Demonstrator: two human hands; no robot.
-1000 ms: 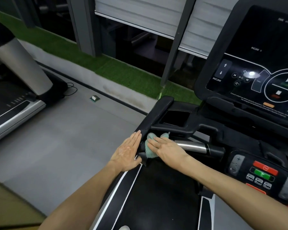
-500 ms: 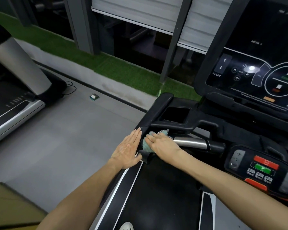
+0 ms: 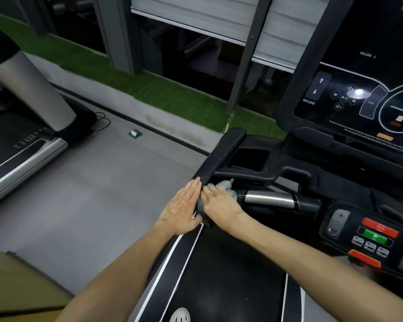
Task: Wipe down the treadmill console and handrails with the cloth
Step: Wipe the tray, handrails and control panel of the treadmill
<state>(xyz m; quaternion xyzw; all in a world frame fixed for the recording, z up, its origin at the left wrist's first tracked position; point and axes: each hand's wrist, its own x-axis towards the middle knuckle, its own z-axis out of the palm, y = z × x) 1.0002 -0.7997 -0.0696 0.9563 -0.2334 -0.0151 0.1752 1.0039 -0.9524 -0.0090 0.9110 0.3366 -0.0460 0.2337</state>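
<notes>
A teal-and-white cloth (image 3: 226,185) lies on the left end of the treadmill's front handrail, a black bar with a silver sleeve (image 3: 269,199). My right hand (image 3: 220,204) presses flat on the cloth and hides most of it. My left hand (image 3: 183,209) rests flat, fingers together, against the outer side of the black left handrail (image 3: 223,153), holding nothing. The console screen (image 3: 358,98) stands at the upper right, and a button panel (image 3: 373,233) with red and green keys sits lower right.
The black running belt (image 3: 221,282) lies below my arms. A second treadmill (image 3: 21,145) stands at the left across grey floor, with a small box (image 3: 135,133) on it. A strip of green turf (image 3: 172,98) and grey posts run along the back.
My right hand has slid the cloth a little to the left along the front handrail, closer to my left hand. The left hand has stayed on the side rail.
</notes>
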